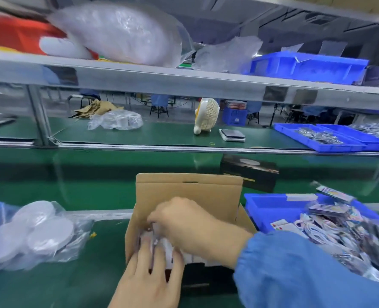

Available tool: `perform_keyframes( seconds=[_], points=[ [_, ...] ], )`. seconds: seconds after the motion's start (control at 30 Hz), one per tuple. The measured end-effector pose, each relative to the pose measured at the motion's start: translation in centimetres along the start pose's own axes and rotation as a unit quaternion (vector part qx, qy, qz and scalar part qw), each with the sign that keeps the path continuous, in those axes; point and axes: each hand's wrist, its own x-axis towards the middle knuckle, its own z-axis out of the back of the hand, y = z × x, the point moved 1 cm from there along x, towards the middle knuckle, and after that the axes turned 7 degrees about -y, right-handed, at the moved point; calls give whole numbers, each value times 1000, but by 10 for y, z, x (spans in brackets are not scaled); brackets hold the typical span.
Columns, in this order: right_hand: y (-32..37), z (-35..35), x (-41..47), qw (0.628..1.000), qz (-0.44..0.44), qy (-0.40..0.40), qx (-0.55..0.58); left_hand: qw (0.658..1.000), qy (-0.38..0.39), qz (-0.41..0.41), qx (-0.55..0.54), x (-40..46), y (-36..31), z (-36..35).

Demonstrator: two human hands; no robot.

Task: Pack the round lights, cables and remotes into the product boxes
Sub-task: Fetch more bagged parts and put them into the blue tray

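Observation:
An open product box (184,192), brown card inside and black outside, stands on the green bench in front of me with its lid flap raised. Both my hands are inside it. My left hand (148,276) lies with straight fingers pressing down on white bagged contents (168,247). My right hand (190,225) reaches in from the right, its fingers curled and pinching something small in the box; what it is stays blurred. A plastic bag of round white lights (33,232) lies at the left. A blue bin of bagged cables and remotes (330,232) stands at the right.
A closed black product box (250,172) stands behind the open one. Beyond a metal rail lie a small white fan (207,115), a black scale (232,134), a crumpled bag and blue trays (330,136). An overhead shelf carries bags and a blue bin (306,66).

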Motion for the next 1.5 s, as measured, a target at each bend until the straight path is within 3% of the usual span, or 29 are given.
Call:
perform_keyframes(
  seconds=[0.07, 0.17, 0.23, 0.3, 0.4, 0.47, 0.6, 0.73, 0.9, 0.97, 1.0, 1.07, 1.1, 1.17, 1.2, 1.23, 1.27, 1.3, 1.33, 1.37, 1.5],
  points=[
    [3, -13, 2, 1000, 14, 2, 4, 1000, 10, 3, -17, 4, 3, 13],
    [-15, 5, -12, 988, 6, -18, 156, 993, 74, 55, -76, 14, 13, 27],
    [-36, 21, -27, 973, -48, -89, 206, 991, 71, 74, -86, 22, 13, 29],
    [-49, 26, -38, 981, -97, -126, 111, 992, 93, 50, -64, 28, 10, 24],
    [-41, 6, -39, 989, -127, -15, -72, 991, 126, 23, -45, 27, 8, 2],
    [-38, 1, -47, 987, -140, 12, -78, 991, 121, 8, -62, 27, 7, -10],
    [-45, 9, -53, 979, -148, -35, -133, 989, 103, 10, -104, 29, 6, -17],
    [-33, -1, -39, 984, -85, 46, -146, 987, 104, 29, -119, 35, 6, -13],
    [-43, 4, -56, 984, -28, 89, -154, 995, -24, 25, -89, 15, 0, -10],
    [-49, 4, -76, 972, -33, 78, -221, 992, -53, 43, -105, 10, -5, -6],
    [-52, 3, -82, 974, -32, 70, -212, 991, -44, 57, -115, 9, -9, -6],
    [-61, 6, -84, 995, -36, 64, -62, 991, 5, 73, -115, 9, -11, -9],
    [-72, 17, -84, 995, -50, 47, 67, 989, 32, 78, -118, 13, -10, -10],
    [-125, 38, -97, 937, -130, -162, 279, 987, 65, 73, -130, 22, -7, -11],
    [-158, 43, -110, 896, -201, -265, 293, 985, 79, 71, -137, 26, -5, -8],
    [-192, 42, -127, 888, -271, -289, 234, 984, 82, 73, -143, 29, -3, -5],
    [-220, 31, -145, 912, -334, -195, 134, 983, 80, 71, -147, 31, -3, -6],
    [-242, 12, -164, 925, -376, -27, 43, 984, 77, 64, -145, 32, -4, -8],
    [-257, -10, -180, 912, -389, 133, -10, 984, 81, 60, -145, 33, -6, -10],
    [-266, -29, -193, 897, -378, 225, -37, 985, 78, 55, -142, 33, -8, -14],
    [-276, -39, -195, 893, -367, 259, -18, 991, 14, 47, -126, 31, -17, -22]
  ],
)
